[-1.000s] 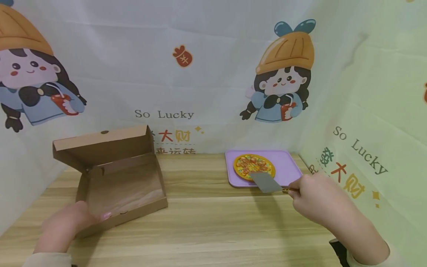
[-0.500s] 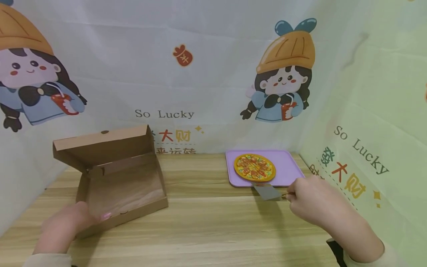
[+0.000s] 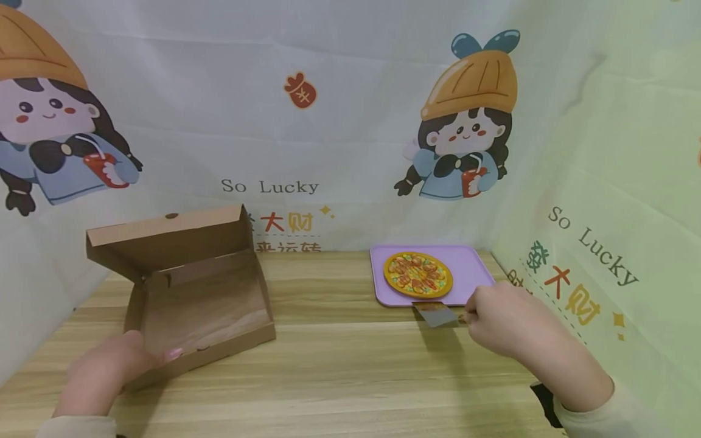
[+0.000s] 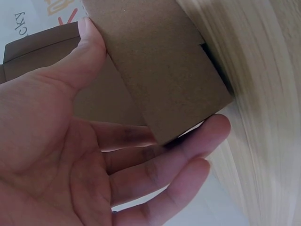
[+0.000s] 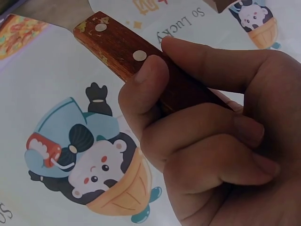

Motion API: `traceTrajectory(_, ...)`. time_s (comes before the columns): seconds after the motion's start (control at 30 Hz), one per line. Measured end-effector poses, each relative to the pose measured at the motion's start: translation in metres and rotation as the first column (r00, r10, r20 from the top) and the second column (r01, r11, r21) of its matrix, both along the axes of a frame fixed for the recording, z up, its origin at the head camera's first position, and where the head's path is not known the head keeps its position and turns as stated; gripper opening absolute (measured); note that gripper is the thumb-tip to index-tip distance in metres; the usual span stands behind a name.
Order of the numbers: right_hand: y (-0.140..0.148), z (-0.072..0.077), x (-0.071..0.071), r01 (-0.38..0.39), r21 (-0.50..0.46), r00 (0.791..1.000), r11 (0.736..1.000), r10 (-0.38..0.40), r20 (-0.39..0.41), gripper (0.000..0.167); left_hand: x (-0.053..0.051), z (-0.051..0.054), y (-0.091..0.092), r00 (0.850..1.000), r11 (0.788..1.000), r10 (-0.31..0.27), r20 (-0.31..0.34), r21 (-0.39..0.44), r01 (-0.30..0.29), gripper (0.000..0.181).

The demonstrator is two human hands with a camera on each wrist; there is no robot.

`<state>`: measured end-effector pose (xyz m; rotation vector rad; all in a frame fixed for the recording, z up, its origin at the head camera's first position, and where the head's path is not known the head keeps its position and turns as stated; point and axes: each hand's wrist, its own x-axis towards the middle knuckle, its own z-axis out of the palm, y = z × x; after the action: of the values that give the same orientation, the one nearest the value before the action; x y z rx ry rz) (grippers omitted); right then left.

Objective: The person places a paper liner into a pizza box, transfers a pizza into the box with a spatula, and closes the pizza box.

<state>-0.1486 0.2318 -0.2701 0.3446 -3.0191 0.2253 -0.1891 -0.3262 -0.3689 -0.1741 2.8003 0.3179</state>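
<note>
In the head view my left hand (image 3: 106, 368) grips the front left corner of an open cardboard pizza box (image 3: 232, 348). The left wrist view shows the thumb on the inner side of the box wall (image 4: 169, 84) and fingers around the outer corner. My right hand (image 3: 506, 322) holds a spatula (image 3: 437, 317) with a flat metal blade; its riveted wooden handle (image 5: 117, 47) lies within curled fingers. The blade is tilted at the front edge of a purple tray (image 3: 473, 274). A round toy pizza (image 3: 418, 275) lies on the tray's left half, just behind the blade.
The box lid (image 3: 170, 228) stands raised toward the back. Between box and tray stretches the wood-grain tabletop (image 3: 328, 359). A printed cloth (image 3: 350, 134) with cartoon figures closes off the back and sides.
The spatula blade has come down from over the pizza's front edge to the tray's front rim and tilted. My right hand shifted slightly left and nearer. The left hand stays still.
</note>
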Motion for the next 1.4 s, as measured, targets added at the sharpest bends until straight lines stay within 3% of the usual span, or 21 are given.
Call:
traceTrajectory(0.3,-0.001,-0.002,-0.016,-0.013,0.019,0.999,1.000,0.013,0.031,0.025,-0.001,0.000,0.000,1.000,1.000,-0.001,0.012,0.004,0.001,0.113)
traceTrajectory(0.5,-0.004,-0.006,-0.017,-0.011,0.016,0.999,1.000,0.010,0.045,0.027,-0.003,0.000,-0.003,1.000,1.000,-0.020,0.017,-0.004,0.020,0.111)
traceTrajectory(0.77,-0.008,-0.027,-0.017,-0.018,0.034,0.999,0.999,0.020,-0.048,0.031,-0.002,-0.001,-0.004,1.000,1.000,-0.016,0.020,-0.004,0.016,0.114)
traceTrajectory(1.07,-0.011,-0.043,-0.023,0.031,0.035,1.000,0.999,-0.030,-0.007,0.019,-0.004,-0.001,-0.004,1.000,1.000,-0.025,0.012,0.005,0.025,0.113)
traceTrajectory(1.4,-0.008,-0.064,-0.032,0.012,0.061,0.998,0.998,-0.008,-0.066,0.015,-0.005,-0.003,-0.006,0.999,0.999,-0.049,0.006,-0.007,0.049,0.113)
